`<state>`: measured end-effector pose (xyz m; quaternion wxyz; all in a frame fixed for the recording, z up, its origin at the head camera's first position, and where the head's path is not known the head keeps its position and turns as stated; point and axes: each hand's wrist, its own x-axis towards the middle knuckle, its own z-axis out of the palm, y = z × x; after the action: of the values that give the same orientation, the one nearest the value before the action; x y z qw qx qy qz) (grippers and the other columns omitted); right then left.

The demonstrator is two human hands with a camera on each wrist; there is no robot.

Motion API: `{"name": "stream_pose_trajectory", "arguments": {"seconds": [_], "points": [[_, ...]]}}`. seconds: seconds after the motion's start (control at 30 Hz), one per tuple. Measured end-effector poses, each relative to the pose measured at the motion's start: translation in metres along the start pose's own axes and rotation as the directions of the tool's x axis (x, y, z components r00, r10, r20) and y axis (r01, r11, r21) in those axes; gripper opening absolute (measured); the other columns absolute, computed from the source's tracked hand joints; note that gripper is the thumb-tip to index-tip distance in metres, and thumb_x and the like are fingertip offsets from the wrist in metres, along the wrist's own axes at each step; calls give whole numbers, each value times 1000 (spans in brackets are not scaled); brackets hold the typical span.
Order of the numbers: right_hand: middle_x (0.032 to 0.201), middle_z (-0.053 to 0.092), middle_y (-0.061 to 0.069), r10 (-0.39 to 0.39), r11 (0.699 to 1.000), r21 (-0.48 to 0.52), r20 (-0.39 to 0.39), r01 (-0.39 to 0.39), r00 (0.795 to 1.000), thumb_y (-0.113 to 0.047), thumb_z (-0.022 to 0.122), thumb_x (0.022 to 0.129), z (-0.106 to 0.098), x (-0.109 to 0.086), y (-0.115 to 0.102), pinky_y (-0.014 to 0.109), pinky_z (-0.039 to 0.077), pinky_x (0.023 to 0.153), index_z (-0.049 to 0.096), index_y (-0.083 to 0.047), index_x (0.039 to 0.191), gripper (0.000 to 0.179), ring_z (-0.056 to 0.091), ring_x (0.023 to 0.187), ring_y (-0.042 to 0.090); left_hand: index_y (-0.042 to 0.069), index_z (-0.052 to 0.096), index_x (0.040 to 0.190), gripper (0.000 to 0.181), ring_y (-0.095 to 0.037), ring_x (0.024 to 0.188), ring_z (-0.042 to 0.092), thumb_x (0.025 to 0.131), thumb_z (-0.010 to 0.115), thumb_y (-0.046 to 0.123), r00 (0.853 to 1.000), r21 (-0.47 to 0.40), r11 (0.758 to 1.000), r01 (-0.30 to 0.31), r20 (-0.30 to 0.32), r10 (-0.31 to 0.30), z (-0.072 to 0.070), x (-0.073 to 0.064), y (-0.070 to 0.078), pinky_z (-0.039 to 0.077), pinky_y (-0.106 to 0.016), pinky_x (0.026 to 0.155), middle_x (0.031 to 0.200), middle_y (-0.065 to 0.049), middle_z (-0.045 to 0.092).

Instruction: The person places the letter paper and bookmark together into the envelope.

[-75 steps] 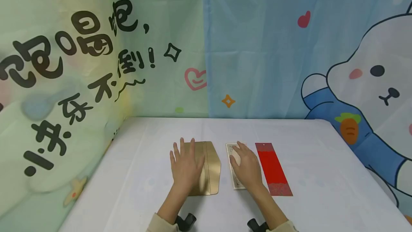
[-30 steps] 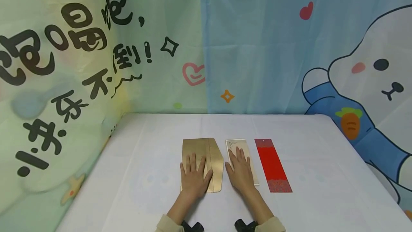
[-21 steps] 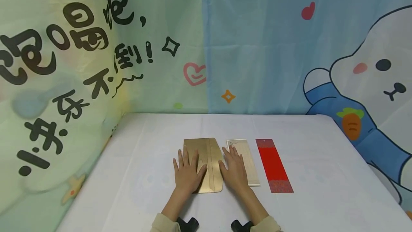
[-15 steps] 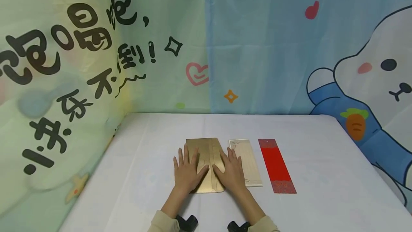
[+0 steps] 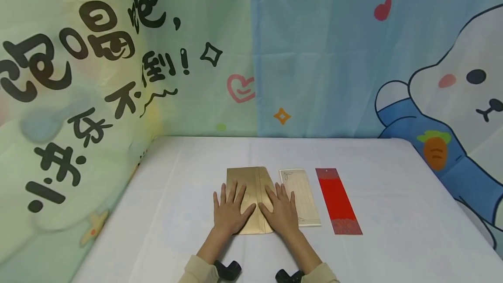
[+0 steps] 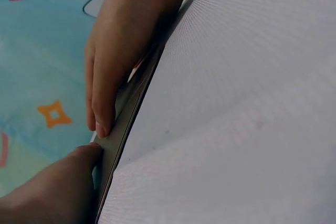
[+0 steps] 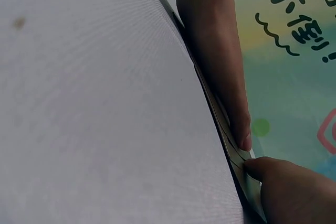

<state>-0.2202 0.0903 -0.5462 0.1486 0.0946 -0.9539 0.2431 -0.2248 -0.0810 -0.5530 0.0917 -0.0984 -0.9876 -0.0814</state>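
Observation:
A gold envelope [image 5: 245, 176] with a tapered flap on its right side lies flat on the white table. My left hand [image 5: 229, 214] rests on its left part, fingers spread and nearly straight. Across the flap lies my right hand [image 5: 284, 214], its fingers also straight and its outer edge beside a cream card [image 5: 304, 200] with fine corner ornaments. Both thumbs point inward, close together over the envelope's middle. Seen edge-on in the left wrist view, the envelope [image 6: 118, 137] is thin, with thumb and fingers [image 6: 104, 111] lying on it. Part of the card is hidden by my right hand.
A red paper strip [image 5: 337, 198] with patterned ends lies right of the card. The white tabletop [image 5: 177, 195] ends at a printed cloth backdrop [image 5: 306, 69]. Black wrist cameras [image 5: 229, 270] are strapped below both hands.
My right hand has moved left from the cream card onto the envelope's flap. My left hand slid toward me, then left a little, staying on the envelope. The view has shifted slightly.

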Motion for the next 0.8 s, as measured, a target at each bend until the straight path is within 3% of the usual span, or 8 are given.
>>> {"name": "stream_pose_trajectory", "arguments": {"seconds": [0.53,0.8], "points": [[132,47,24,-31,998,52,-46,34,998,-38,69,78,-1,0,0,64,17,99,59,-8,124,56,36,127,39,25,29,146,73,-36,138,9,87,29,67,1000,-15,1000,10,25,-9,-1,-1,0,8,-59,103,152,-4,20],[129,50,23,-26,985,170,-85,40,996,-26,72,78,-2,4,0,59,20,101,62,-5,119,47,38,126,38,23,31,145,70,-36,137,12,88,31,64,1000,-49,999,3,4,-3,-3,-2,-1,9,-59,103,151,-5,24]]}}
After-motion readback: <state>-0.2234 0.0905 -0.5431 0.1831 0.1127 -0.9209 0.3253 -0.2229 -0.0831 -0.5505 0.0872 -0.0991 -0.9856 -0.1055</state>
